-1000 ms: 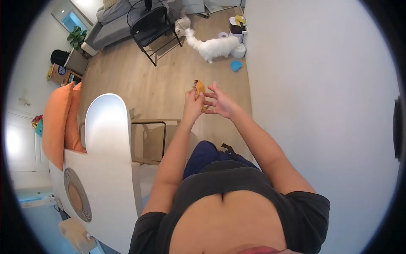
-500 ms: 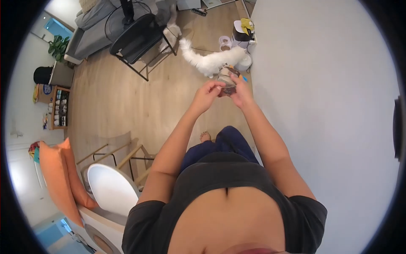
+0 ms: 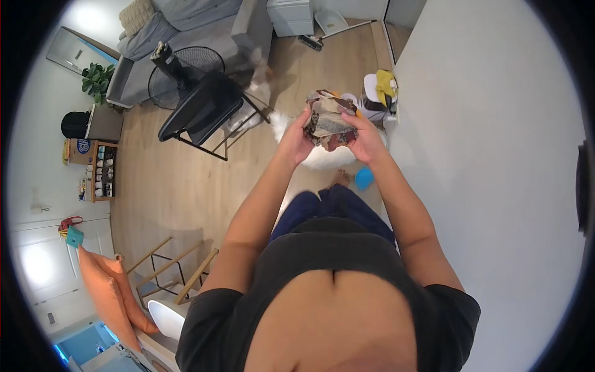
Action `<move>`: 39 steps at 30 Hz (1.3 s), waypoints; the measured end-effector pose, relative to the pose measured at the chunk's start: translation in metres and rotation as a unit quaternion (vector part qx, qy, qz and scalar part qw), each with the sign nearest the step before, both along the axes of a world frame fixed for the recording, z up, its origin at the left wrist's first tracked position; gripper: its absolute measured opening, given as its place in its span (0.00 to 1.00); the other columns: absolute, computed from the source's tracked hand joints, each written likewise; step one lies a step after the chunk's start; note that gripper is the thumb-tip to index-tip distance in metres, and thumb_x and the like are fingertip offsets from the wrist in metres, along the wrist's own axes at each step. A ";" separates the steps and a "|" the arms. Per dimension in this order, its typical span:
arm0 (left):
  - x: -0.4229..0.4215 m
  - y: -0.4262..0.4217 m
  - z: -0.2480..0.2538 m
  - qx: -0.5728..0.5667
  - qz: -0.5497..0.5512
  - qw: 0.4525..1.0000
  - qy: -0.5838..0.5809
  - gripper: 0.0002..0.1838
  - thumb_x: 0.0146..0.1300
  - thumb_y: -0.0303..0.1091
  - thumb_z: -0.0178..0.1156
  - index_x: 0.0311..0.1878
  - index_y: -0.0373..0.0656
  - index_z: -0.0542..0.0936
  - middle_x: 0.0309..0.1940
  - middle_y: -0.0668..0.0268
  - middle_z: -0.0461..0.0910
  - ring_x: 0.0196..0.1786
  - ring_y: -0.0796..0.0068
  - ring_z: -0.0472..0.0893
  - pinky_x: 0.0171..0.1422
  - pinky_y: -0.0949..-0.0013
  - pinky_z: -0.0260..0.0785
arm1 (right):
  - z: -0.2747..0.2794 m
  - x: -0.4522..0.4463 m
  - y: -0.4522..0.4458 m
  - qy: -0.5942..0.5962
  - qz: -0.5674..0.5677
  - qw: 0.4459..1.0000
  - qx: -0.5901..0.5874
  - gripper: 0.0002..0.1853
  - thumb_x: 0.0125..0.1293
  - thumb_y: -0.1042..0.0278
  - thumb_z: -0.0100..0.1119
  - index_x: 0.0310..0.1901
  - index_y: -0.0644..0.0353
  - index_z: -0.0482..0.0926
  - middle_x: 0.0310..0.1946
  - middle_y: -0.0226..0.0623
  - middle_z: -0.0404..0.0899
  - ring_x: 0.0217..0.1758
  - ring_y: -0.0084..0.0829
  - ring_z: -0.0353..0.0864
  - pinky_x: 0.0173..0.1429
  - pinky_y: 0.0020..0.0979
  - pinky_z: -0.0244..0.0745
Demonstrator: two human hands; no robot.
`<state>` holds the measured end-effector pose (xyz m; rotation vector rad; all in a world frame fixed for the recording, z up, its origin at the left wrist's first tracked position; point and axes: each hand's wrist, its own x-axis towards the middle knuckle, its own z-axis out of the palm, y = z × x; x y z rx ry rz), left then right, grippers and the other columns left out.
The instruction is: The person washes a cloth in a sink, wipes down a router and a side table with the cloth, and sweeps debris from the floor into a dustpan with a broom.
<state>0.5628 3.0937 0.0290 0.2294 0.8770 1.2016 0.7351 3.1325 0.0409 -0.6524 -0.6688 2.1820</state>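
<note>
Between my hands is a crumpled, shiny bag [image 3: 333, 121] with brown, grey and cream patches. My left hand [image 3: 300, 144] grips its left side, thumb on the near face. On its right side, my right hand [image 3: 367, 142] holds it with the thumb over the edge. What is inside the bag cannot be made out. A white long-haired cat [image 3: 328, 159] stands on the floor beneath, partly hidden by the bag and my hands. A blue scoop or cup [image 3: 364, 178] shows below my right hand, near my foot.
A white wall [image 3: 477, 155] runs along my right. A white bin-like container with a yellow cloth [image 3: 385, 85] stands beside it. Ahead left are a black chair [image 3: 207, 108], a fan [image 3: 186, 74] and a grey sofa [image 3: 204, 28]. A second light-coloured cat [image 3: 259, 80] is near the chair.
My hands have moved apart to opposite sides of the bag, which now appears spread wider. The view has shifted forward, and the white cat now shows beneath my hands.
</note>
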 end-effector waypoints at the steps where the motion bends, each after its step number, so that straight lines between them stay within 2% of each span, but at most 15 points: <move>1: 0.003 0.021 0.006 0.070 0.037 0.996 0.030 0.18 0.66 0.41 0.49 0.56 0.44 0.67 0.54 0.63 0.70 0.55 0.68 0.71 0.58 0.63 0.65 | -0.001 0.000 0.019 -0.004 0.003 1.000 0.002 0.22 0.61 0.68 0.53 0.57 0.61 0.64 0.48 0.34 0.73 0.49 0.32 0.76 0.46 0.35 0.75; 4: 0.004 0.082 0.018 0.090 0.119 0.976 0.158 0.17 0.64 0.29 0.49 0.56 0.42 0.67 0.48 0.63 0.73 0.47 0.73 0.74 0.49 0.71 0.68 | -0.013 -0.009 0.071 -0.388 -0.165 0.902 0.093 0.32 0.60 0.57 0.57 0.63 0.55 0.57 0.59 0.37 0.63 0.62 0.34 0.63 0.57 0.36 0.63; 6: 0.009 0.118 0.031 0.154 0.176 0.908 0.348 0.19 0.60 0.24 0.50 0.56 0.41 0.67 0.40 0.66 0.75 0.39 0.77 0.75 0.39 0.74 0.69 | -0.010 -0.011 0.098 -0.322 -0.139 0.935 0.058 0.33 0.61 0.53 0.56 0.64 0.53 0.55 0.62 0.37 0.59 0.63 0.35 0.60 0.59 0.41 0.61; 8: 0.013 0.146 0.052 0.174 0.127 0.892 0.396 0.20 0.61 0.25 0.51 0.57 0.41 0.67 0.44 0.66 0.74 0.42 0.79 0.73 0.44 0.74 0.68 | 0.002 -0.015 0.120 -0.209 -0.080 0.974 0.032 0.37 0.62 0.40 0.48 0.68 0.48 0.50 0.67 0.37 0.50 0.66 0.38 0.55 0.59 0.51 0.58; 9: 0.016 0.156 0.055 0.192 0.076 0.872 0.443 0.20 0.61 0.25 0.52 0.58 0.42 0.67 0.48 0.67 0.73 0.45 0.80 0.72 0.48 0.74 0.66 | 0.008 -0.018 0.133 -0.210 -0.082 0.974 0.031 0.37 0.62 0.40 0.48 0.68 0.48 0.50 0.67 0.37 0.50 0.66 0.38 0.55 0.59 0.51 0.58; 11: 0.020 0.181 0.049 0.210 0.052 0.870 0.444 0.20 0.61 0.26 0.53 0.58 0.42 0.70 0.46 0.67 0.74 0.44 0.80 0.73 0.49 0.74 0.66 | 0.023 -0.026 0.158 -0.061 -0.075 0.995 -0.038 0.37 0.62 0.36 0.44 0.66 0.49 0.51 0.66 0.35 0.51 0.67 0.39 0.53 0.59 0.51 0.59; 12: 0.023 0.189 0.056 0.229 -0.037 0.875 0.425 0.19 0.61 0.27 0.54 0.57 0.42 0.71 0.45 0.68 0.75 0.44 0.80 0.73 0.49 0.74 0.66 | 0.035 -0.030 0.169 -0.029 -0.084 0.995 -0.047 0.36 0.62 0.33 0.41 0.63 0.51 0.59 0.58 0.34 0.63 0.63 0.36 0.60 0.58 0.48 0.63; 13: 0.026 0.199 0.059 0.247 -0.125 0.873 0.402 0.19 0.61 0.28 0.54 0.56 0.41 0.72 0.44 0.69 0.76 0.44 0.80 0.74 0.50 0.74 0.66 | 0.027 -0.029 0.186 -0.030 -0.086 0.995 -0.048 0.36 0.62 0.33 0.41 0.63 0.51 0.59 0.58 0.34 0.63 0.63 0.36 0.60 0.58 0.48 0.63; 15: 0.028 0.224 0.047 0.342 -0.107 0.830 0.428 0.17 0.61 0.30 0.55 0.53 0.41 0.75 0.42 0.69 0.77 0.44 0.80 0.74 0.50 0.75 0.66 | 0.018 -0.028 0.218 0.041 -0.076 0.991 -0.097 0.31 0.64 0.35 0.38 0.60 0.48 0.64 0.53 0.32 0.70 0.56 0.32 0.69 0.57 0.44 0.64; 17: 0.021 0.245 0.055 0.267 -0.097 0.901 0.328 0.14 0.61 0.33 0.55 0.49 0.39 0.77 0.41 0.69 0.77 0.44 0.81 0.74 0.52 0.75 0.66 | 0.021 -0.031 0.234 0.030 -0.108 0.983 -0.142 0.26 0.66 0.39 0.38 0.54 0.49 0.70 0.47 0.29 0.75 0.52 0.31 0.73 0.58 0.40 0.65; 20: -0.010 0.301 0.045 0.252 -0.039 0.891 0.376 0.11 0.60 0.32 0.56 0.43 0.38 0.79 0.38 0.69 0.78 0.43 0.82 0.74 0.50 0.76 0.65 | 0.001 -0.034 0.274 0.125 -0.104 0.983 -0.089 0.21 0.68 0.49 0.43 0.55 0.53 0.69 0.52 0.32 0.73 0.55 0.34 0.72 0.58 0.39 0.67; 24: -0.061 0.404 0.019 0.212 0.005 0.896 0.391 0.10 0.57 0.31 0.56 0.40 0.38 0.79 0.35 0.70 0.79 0.39 0.84 0.73 0.46 0.78 0.63 | -0.020 -0.060 0.348 0.032 -0.136 0.988 -0.065 0.19 0.66 0.62 0.49 0.58 0.51 0.64 0.50 0.33 0.73 0.52 0.33 0.74 0.52 0.37 0.71; 29: -0.141 0.562 -0.032 0.125 -0.030 0.903 0.409 0.09 0.57 0.33 0.58 0.39 0.41 0.79 0.33 0.72 0.77 0.36 0.84 0.72 0.43 0.78 0.63 | -0.040 -0.143 0.495 -0.122 -0.163 0.978 -0.056 0.23 0.65 0.63 0.50 0.60 0.51 0.59 0.50 0.34 0.72 0.50 0.32 0.75 0.46 0.34 0.74; 32: -0.200 0.625 -0.057 0.074 -0.066 0.921 0.376 0.11 0.58 0.37 0.59 0.40 0.42 0.78 0.33 0.71 0.76 0.37 0.83 0.72 0.45 0.78 0.62 | -0.053 -0.197 0.556 -0.268 -0.210 0.929 -0.144 0.23 0.64 0.57 0.52 0.57 0.57 0.63 0.49 0.33 0.73 0.48 0.28 0.75 0.46 0.32 0.73; 39: -0.296 0.713 -0.075 0.001 -0.085 0.939 0.332 0.10 0.58 0.38 0.57 0.39 0.43 0.78 0.33 0.73 0.75 0.37 0.84 0.70 0.43 0.79 0.59 | -0.061 -0.254 0.675 -0.242 -0.203 0.936 -0.153 0.19 0.65 0.52 0.49 0.51 0.54 0.71 0.39 0.28 0.75 0.35 0.24 0.74 0.34 0.28 0.73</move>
